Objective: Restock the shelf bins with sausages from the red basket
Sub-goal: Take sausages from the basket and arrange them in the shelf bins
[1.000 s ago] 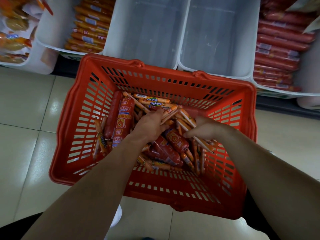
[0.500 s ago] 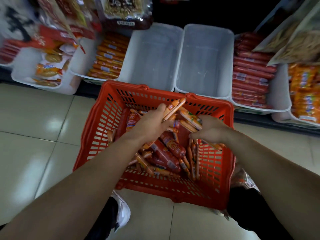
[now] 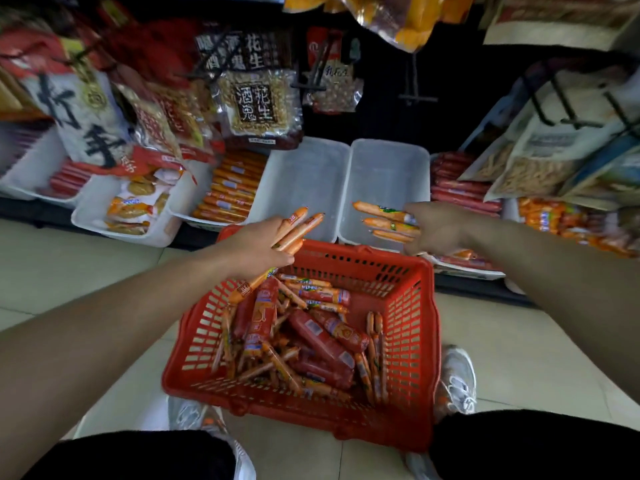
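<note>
Head view: We look down on a shop aisle, where a red basket sits on the tiled floor between a person's two pale shoes, just in front of the lowest shelf.

The left hand is raised over the basket's far left corner. Its fingers are curled round a bundle of thin orange sausages whose tips point toward the left empty bin. One end of the bundle hangs below the hand, over the basket.

The right hand is stretched out beyond the basket's far rim and grips a few slim orange sticks with green on their wrappers. These fan leftward and are seen against the inside of the right empty bin. We cannot tell whether they touch the bin.

The two white bins stand side by side, walls touching. To their left is a bin of stacked orange sausages, and to their right a bin of red sausages.

The basket holds a loose heap of sausages, thick red ones mixed with thin orange ones, lying at all angles.

Bags of peanuts and other snacks hang from hooks above the bins. Their print is partly blurred.
</note>
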Available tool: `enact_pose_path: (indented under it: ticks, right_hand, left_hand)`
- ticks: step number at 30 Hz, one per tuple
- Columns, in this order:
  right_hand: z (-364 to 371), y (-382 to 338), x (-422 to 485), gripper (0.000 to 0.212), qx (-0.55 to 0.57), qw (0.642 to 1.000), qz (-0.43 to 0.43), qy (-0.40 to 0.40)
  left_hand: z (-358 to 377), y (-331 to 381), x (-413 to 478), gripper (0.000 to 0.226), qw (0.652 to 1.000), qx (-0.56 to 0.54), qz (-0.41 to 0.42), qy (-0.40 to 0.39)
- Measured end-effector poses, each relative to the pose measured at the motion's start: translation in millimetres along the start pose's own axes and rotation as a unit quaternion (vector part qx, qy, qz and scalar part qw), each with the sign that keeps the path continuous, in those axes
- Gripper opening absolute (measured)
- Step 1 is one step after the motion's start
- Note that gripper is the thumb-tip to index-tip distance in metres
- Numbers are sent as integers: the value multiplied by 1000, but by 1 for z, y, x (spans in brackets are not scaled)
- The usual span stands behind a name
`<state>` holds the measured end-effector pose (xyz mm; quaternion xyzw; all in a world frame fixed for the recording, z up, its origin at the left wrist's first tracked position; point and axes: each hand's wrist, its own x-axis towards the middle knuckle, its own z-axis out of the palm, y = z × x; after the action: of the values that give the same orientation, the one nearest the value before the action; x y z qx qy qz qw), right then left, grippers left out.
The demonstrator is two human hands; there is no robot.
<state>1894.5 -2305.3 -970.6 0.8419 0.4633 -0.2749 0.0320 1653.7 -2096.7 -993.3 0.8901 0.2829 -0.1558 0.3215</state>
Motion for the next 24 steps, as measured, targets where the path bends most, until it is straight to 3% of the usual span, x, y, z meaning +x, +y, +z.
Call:
enact_pose_path:
  ticks: [8,16,21,24]
  right_hand:
    - [19,25,108,42,32,999,3,0]
    - [74,49,180,59,42,997,21,-55]
    - [100,51,186,38,66,993,-10,-95]
    - [103,48,190,32,47,997,-23,-55]
  left_hand:
    - [8,-18,57,27,986,-151,-2,68]
    - [15,-53,90,22,981,-164,-41,99]
    - [19,-42,102,21,979,-168,-36,107]
    - [23,-32,104,19,981,-153,-27,114]
